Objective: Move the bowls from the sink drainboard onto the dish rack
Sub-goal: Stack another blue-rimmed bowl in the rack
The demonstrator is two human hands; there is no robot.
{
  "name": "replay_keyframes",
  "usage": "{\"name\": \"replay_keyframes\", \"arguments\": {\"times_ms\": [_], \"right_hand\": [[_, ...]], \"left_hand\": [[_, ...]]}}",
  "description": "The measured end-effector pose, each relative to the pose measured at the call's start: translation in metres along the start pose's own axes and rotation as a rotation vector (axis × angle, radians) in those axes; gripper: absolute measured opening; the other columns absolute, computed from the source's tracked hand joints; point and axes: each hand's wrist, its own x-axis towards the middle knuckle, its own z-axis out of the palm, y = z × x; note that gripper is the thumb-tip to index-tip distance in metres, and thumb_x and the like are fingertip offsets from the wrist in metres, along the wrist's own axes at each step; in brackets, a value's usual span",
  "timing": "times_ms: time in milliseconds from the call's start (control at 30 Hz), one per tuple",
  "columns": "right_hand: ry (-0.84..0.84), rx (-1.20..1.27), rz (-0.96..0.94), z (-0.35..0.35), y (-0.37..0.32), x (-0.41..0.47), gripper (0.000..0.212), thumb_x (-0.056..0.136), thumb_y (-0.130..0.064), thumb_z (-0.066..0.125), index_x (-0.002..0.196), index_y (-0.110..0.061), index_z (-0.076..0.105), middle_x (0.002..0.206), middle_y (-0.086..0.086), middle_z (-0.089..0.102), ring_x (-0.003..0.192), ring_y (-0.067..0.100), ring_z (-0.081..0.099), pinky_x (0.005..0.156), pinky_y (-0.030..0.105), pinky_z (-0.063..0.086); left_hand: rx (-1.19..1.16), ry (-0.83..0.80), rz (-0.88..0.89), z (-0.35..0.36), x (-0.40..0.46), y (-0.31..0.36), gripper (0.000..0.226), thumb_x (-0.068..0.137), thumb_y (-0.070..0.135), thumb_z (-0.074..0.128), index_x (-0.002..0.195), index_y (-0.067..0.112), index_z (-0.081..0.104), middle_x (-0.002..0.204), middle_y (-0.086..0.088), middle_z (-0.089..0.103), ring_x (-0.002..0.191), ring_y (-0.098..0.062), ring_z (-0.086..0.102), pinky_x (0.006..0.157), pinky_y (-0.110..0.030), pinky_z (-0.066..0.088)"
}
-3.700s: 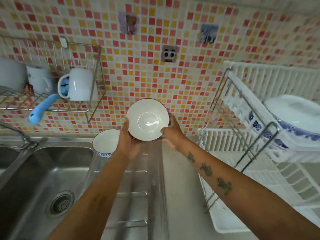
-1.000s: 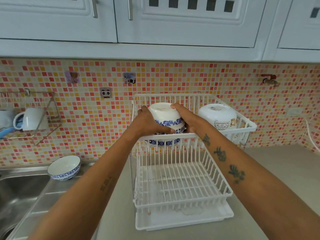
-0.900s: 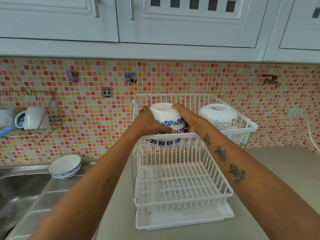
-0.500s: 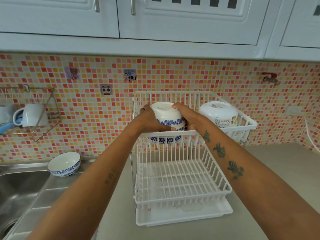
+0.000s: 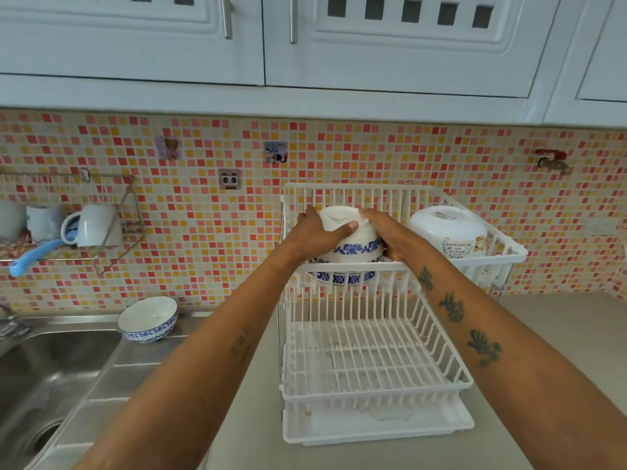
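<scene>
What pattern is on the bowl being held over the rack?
White with a blue floral band near its rim, on the upside-down bowl; the head view shows it.

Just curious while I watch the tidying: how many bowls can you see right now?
3. One blue-patterned bowl upside down in both hands on the rack's upper tier, a white cartoon-print bowl upturned at its right, and another blue-patterned bowl upright on the drainboard. More may be hidden.

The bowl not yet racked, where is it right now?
The upright blue-patterned bowl sits on the steel drainboard at the head view's left, beside the sink basin and left of the dish rack.
</scene>
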Motion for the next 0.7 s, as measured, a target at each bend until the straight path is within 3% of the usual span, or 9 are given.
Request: {"name": "replay_keyframes", "arguments": {"times_ms": [233, 333, 367, 433, 533, 633, 700], "right_hand": [[0.047, -0.098, -0.07, 0.003, -0.007, -0.014, 0.046, 0.095, -0.046, 0.042, 0.13, -0.018, 0.053, 0.113, 0.011, 0.066, 0.087, 0.02, 0.065, 0.07, 0.031, 0.051], [0.154, -0.151, -0.123, 0.005, -0.012, -0.02, 0.035, 0.094, -0.044, 0.041, 0.111, -0.017, 0.058, 0.113, 0.011, 0.065, 0.087, 0.02, 0.063, 0.084, 0.038, 0.053], [0.216, -0.153, -0.154, 0.006, -0.014, -0.023, 0.033, 0.094, -0.042, 0.042, 0.105, -0.016, 0.059, 0.118, 0.013, 0.064, 0.09, 0.022, 0.061, 0.09, 0.04, 0.049], [0.326, -0.147, -0.253, 0.012, -0.021, -0.034, 0.038, 0.095, -0.038, 0.043, 0.113, -0.009, 0.06, 0.131, 0.015, 0.057, 0.107, 0.026, 0.057, 0.097, 0.038, 0.042], [0.404, -0.119, -0.413, 0.03, -0.032, -0.053, 0.044, 0.097, -0.033, 0.045, 0.121, 0.002, 0.055, 0.136, 0.017, 0.052, 0.125, 0.031, 0.049, 0.096, 0.035, 0.037], [0.323, -0.092, -0.535, 0.067, -0.05, -0.06, 0.033, 0.096, -0.027, 0.047, 0.097, 0.004, 0.061, 0.111, 0.021, 0.061, 0.102, 0.03, 0.057, 0.092, 0.04, 0.041], [0.237, -0.056, -0.592, 0.101, -0.061, -0.058, 0.023, 0.096, -0.027, 0.047, 0.088, -0.011, 0.061, 0.103, 0.008, 0.063, 0.09, 0.011, 0.056, 0.084, 0.029, 0.04]], "left_hand": [[-0.001, -0.005, 0.006, -0.001, -0.002, 0.002, 0.1, 0.078, 0.064, 0.064, 0.147, 0.002, 0.025, 0.15, -0.016, 0.034, 0.131, -0.031, 0.047, 0.095, -0.037, 0.051], [-0.007, 0.05, 0.044, -0.004, -0.006, 0.004, 0.098, 0.081, 0.061, 0.063, 0.149, 0.003, 0.023, 0.152, -0.016, 0.03, 0.138, -0.032, 0.037, 0.109, -0.046, 0.041], [-0.056, 0.081, 0.063, -0.007, -0.009, 0.005, 0.096, 0.083, 0.059, 0.063, 0.151, 0.005, 0.023, 0.154, -0.015, 0.028, 0.141, -0.031, 0.034, 0.112, -0.047, 0.038], [-0.225, 0.166, 0.099, -0.017, -0.015, 0.006, 0.082, 0.088, 0.054, 0.06, 0.149, 0.009, 0.03, 0.155, -0.01, 0.03, 0.141, -0.026, 0.034, 0.114, -0.04, 0.034], [-0.448, 0.284, 0.106, -0.037, -0.025, -0.002, 0.057, 0.095, 0.044, 0.055, 0.14, 0.011, 0.043, 0.149, -0.004, 0.04, 0.132, -0.016, 0.042, 0.101, -0.027, 0.036], [-0.5, 0.318, 0.082, -0.056, -0.027, -0.03, 0.05, 0.096, 0.044, 0.052, 0.135, 0.013, 0.049, 0.145, -0.001, 0.046, 0.131, -0.018, 0.047, 0.101, -0.029, 0.039], [-0.481, 0.346, 0.042, -0.072, -0.028, -0.056, 0.05, 0.097, 0.045, 0.051, 0.135, 0.013, 0.05, 0.143, -0.002, 0.049, 0.125, -0.017, 0.052, 0.1, -0.03, 0.043]]}}
